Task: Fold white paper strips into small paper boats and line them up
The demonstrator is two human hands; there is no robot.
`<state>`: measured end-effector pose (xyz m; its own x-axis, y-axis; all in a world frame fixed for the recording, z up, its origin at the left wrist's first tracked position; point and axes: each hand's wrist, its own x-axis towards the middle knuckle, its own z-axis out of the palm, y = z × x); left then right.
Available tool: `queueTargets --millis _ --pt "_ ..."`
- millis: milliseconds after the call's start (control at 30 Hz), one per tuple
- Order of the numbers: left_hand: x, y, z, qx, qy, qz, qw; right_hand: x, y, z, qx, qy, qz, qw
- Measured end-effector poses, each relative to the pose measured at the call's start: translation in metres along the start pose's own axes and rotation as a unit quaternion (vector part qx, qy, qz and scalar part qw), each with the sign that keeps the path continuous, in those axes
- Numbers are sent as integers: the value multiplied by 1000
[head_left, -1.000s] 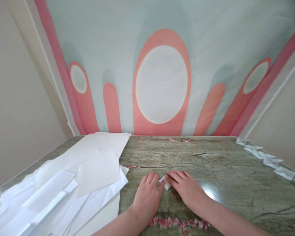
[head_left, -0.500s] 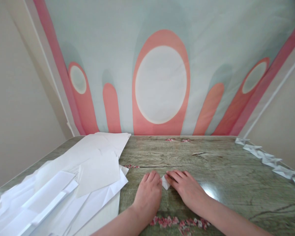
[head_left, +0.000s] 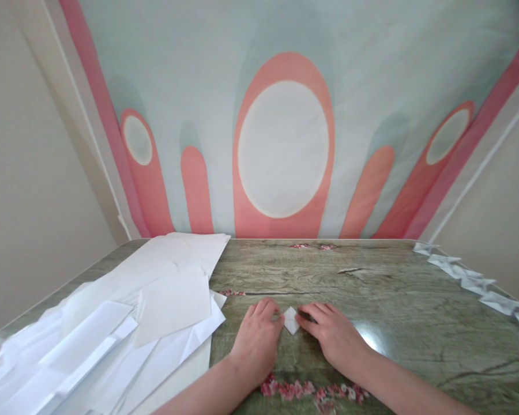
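Observation:
Between my two hands a small folded white paper lies on the wood-patterned table, shaped like a diamond with crease lines crossing its middle. My left hand pinches or presses its left corner with thumb and fingers. On the other side, the thumb and forefinger of my right hand close on the right corner. Both sets of fingertips partly cover the paper's edges.
A big loose pile of white paper sheets, some folded, covers the table's left side. Several small folded paper pieces stand in a row along the right edge. A patterned panel rises behind the table.
My hands have drawn slightly apart, and more of the folded paper shows between them, its whole diamond shape now visible. The pile and the row of folded pieces have not moved.

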<state>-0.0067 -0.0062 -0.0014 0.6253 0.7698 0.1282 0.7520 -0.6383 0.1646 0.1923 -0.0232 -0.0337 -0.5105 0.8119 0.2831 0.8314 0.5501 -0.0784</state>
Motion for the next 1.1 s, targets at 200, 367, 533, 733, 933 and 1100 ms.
queueTargets --millis 200,367,533,733,933,1100 --pt "2 -11 8 -33 27 8 999 1 2 -7 20 -20 19 999" --pt "-1 -9 9 -49 44 24 998 2 -1 -11 41 1 21 999" --pt "-2 -12 13 -92 81 19 992 2 3 -8 37 33 -24 999" --pt "5 -18 17 -182 99 33 978 1 10 -2 -13 58 -95 994" --pt "6 -19 16 -218 104 43 969 2 12 -2 -24 93 -131 987" --pt "5 -17 14 -233 106 40 966 2 10 -2 47 136 -64 987"
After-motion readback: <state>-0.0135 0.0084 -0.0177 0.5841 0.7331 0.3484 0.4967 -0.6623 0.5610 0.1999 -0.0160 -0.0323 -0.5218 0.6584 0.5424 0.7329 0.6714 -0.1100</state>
